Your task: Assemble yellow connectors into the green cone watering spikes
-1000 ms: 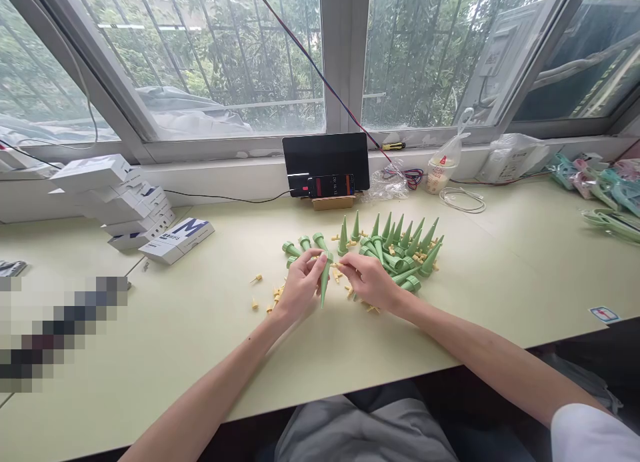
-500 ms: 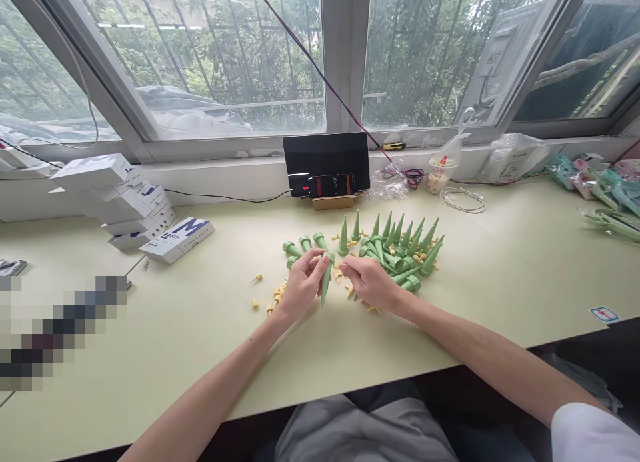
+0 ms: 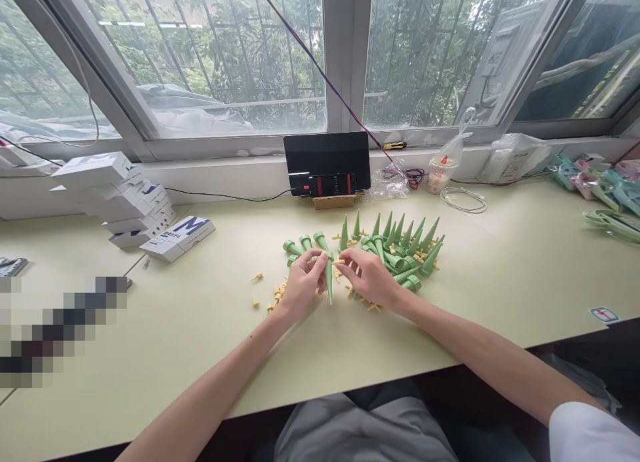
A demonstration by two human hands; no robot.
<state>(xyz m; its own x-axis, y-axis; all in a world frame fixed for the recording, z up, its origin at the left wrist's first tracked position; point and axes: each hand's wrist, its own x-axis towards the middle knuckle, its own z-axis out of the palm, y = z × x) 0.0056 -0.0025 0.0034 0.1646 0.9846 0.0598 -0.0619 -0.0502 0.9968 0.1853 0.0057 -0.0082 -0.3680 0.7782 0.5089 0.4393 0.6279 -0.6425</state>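
Observation:
My left hand (image 3: 302,283) is closed on a green plastic plant watering spike (image 3: 329,285), capped end up and pointed tip down, just above the table. At the cap's right side is a small yellow plastic valve (image 3: 339,262), pinched between the fingertips of my right hand (image 3: 373,275). Whether the valve is seated in the spike, I cannot tell. Several green spikes (image 3: 395,262) stand and lie behind and right of my right hand, some with yellow pieces on them. Loose yellow pieces (image 3: 277,295) lie beside my left hand, partly hidden by it.
Several capped spikes (image 3: 306,242) lie beyond my left hand. A phone (image 3: 332,185) leans on a dark tablet (image 3: 326,154) at the back. White boxes (image 3: 177,238) are at left; a bagged cup (image 3: 441,172) and coiled cable (image 3: 463,200) at back right.
The spike in my left hand has turned from slanted to nearly upright. My right fingers have opened up slightly around the yellow valve, which shows more clearly now.

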